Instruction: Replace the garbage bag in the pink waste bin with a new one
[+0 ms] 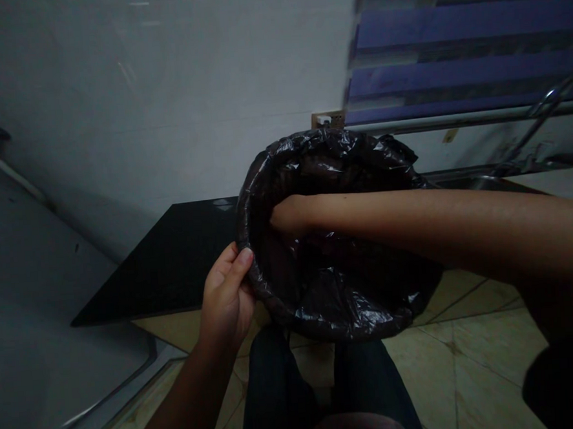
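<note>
A round bin lined with a black trash bag (355,310) is held up in front of me, its mouth tilted toward me. The bag is folded over the rim all the way round. My left hand (228,292) grips the rim on the left, thumb on the bag and fingers behind it. Reaching in from the right, my right hand (291,215) is inside the bag, near its left inner wall. The fingers of that hand are hidden in the dark, so what they touch does not show.
Behind the bin runs a dark countertop (173,260) along a pale tiled wall (186,85). A wall socket (328,119) sits below a purple striped blind (452,68). At right stands a faucet (528,128); at left, a large pale panel (44,307). Tiled floor (475,365) lies below.
</note>
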{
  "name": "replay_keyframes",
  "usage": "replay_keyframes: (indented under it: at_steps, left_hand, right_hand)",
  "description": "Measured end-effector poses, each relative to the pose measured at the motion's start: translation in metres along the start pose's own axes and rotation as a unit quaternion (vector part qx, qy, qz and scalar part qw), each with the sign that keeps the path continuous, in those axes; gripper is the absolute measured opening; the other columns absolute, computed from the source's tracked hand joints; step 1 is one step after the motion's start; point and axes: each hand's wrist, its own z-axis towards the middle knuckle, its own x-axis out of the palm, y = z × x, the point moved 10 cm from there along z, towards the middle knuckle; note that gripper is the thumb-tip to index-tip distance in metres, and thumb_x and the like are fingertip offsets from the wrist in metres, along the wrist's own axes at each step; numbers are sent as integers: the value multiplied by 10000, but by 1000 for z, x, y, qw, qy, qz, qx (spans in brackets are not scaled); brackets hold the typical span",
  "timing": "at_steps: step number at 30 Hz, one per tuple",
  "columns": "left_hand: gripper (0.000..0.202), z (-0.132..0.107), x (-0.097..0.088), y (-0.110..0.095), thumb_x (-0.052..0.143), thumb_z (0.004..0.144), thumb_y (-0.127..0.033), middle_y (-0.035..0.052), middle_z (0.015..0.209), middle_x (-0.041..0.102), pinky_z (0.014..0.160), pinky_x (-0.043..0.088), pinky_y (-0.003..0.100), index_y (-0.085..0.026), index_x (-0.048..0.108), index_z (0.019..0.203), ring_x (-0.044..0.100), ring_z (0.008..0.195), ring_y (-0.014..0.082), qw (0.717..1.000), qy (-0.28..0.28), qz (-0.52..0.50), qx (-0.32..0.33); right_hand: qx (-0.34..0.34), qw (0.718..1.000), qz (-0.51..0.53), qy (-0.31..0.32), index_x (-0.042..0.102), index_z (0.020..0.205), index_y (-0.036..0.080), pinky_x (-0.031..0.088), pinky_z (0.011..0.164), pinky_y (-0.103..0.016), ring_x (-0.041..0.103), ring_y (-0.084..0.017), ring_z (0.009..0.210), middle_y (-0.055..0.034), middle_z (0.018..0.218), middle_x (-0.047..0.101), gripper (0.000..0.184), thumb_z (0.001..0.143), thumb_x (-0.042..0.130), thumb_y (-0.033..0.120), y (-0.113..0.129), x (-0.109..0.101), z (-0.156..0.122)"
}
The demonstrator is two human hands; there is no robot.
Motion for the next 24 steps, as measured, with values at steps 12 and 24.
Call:
replay_keyframes:
  at_steps: [12, 24]
  left_hand:
    - [242, -9, 2, 0, 753, 667, -325, 7, 714, 658, 680, 524, 284, -165, 657, 821, 621, 630, 140, 1000, -6, -7, 9]
    - [255, -23, 4, 3, 763, 648, -317, -13, 687, 636, 643, 496, 252, -160, 633, 802, 584, 594, 115, 999, -10, -36, 19]
  right_hand:
    - [-48, 987, -79, 134, 711, 991, 124, 497, 722, -302, 647, -227, 853, -105, 990, 689, 243, 781, 636, 219, 29, 2, -38]
    - [-38, 977, -190, 88, 644, 1161, 109, 419, 958, -413, 547, -280, 1134, -140, 1205, 605, 346, 875, 454, 147, 46, -2, -63]
